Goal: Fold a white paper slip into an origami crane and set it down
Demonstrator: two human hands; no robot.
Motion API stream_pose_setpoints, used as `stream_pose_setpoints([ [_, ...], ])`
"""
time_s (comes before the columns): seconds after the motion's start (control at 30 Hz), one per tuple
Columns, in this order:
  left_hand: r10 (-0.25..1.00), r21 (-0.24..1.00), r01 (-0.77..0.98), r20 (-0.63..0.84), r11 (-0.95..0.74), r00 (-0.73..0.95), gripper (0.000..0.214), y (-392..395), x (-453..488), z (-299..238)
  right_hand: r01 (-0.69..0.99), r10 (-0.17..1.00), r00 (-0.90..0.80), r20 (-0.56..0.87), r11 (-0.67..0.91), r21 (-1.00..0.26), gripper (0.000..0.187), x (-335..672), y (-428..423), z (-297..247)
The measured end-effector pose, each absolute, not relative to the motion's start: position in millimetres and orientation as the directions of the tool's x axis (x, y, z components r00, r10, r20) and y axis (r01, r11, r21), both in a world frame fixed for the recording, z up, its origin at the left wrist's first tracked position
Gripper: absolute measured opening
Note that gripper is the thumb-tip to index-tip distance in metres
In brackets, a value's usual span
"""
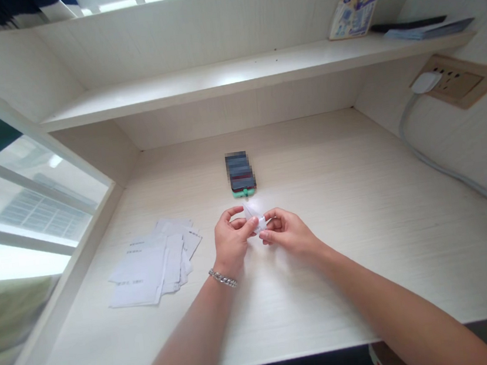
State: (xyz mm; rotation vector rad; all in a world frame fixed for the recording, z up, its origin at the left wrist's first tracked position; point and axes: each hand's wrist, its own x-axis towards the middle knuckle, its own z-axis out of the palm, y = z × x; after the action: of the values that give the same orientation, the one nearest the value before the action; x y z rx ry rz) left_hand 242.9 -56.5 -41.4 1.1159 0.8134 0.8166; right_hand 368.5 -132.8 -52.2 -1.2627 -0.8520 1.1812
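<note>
In the head view, a small folded white piece, probably paper, is held above the middle of the desk, toward the near edge from the dark, pixelated object. It is pinched between the fingertips of the left hand and the right hand, with both hands narrowly closed and their fingers curled inward. Held this way, the piece is kept off the desk and is gripped from both sides, though its exact shape is partly hidden by the fingers. Both forearms are extended inward from the near edge and converge at the centre, and a chain bracelet is worn on the left wrist. A loose stack of printed sheets is laid to the left of the hands — just clear of them, near the window-side edge. The dark object — blurred, with a green part at its near end — lies beyond the hands toward the back of the desk. A white plug is seated in a wall socket panel at the right.
</note>
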Motion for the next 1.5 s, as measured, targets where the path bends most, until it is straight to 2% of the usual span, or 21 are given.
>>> stream_pose_setpoints([
  [0.13,0.877,0.958,-0.15,-0.152,0.244,0.455,0.054,-57,243,-38,-0.172,0.967,0.229,-0.114,-0.075,-0.982,0.038,370,-132,-52],
  [0.27,0.878,0.974,-0.083,-0.15,0.209,0.455,0.053,-59,244,-35,-0.188,0.95,0.283,-0.132,-0.08,-0.979,0.027,372,-131,-51],
  [0.5,0.822,0.967,-0.046,-0.188,0.252,0.537,0.046,-63,246,-36,-0.112,0.923,0.372,-0.102,-0.065,-0.992,0.028,375,-129,-54],
  [0.57,0.834,0.973,-0.046,-0.167,0.224,0.526,0.044,-62,247,-36,-0.138,0.922,0.37,-0.116,-0.069,-0.988,0.028,375,-129,-55],
  [0.7,0.876,0.984,-0.062,-0.121,0.169,0.466,0.046,-61,247,-35,-0.206,0.941,0.298,-0.16,-0.1,-0.973,0.032,372,-130,-52],
  [0.87,0.893,0.99,-0.08,-0.072,0.12,0.444,0.044,-58,245,-39,-0.167,0.957,0.158,-0.242,-0.216,-0.962,0.036,370,-133,-50],
  [1.0,0.891,0.986,-0.105,-0.069,0.13,0.449,0.042,-55,245,-44,-0.119,0.959,0.17,-0.225,-0.207,-0.971,0.034,371,-133,-50],
  [1.27,0.922,0.983,-0.142,-0.051,0.114,0.385,0.042,-49,243,-47,-0.092,0.962,0.039,-0.269,-0.265,-0.96,0.031,379,-134,-52],
  [1.5,0.94,0.985,-0.149,-0.027,0.083,0.34,0.042,-49,242,-45,-0.289,0.953,0.125,-0.278,-0.233,-0.929,0.037,376,-132,-48],
])
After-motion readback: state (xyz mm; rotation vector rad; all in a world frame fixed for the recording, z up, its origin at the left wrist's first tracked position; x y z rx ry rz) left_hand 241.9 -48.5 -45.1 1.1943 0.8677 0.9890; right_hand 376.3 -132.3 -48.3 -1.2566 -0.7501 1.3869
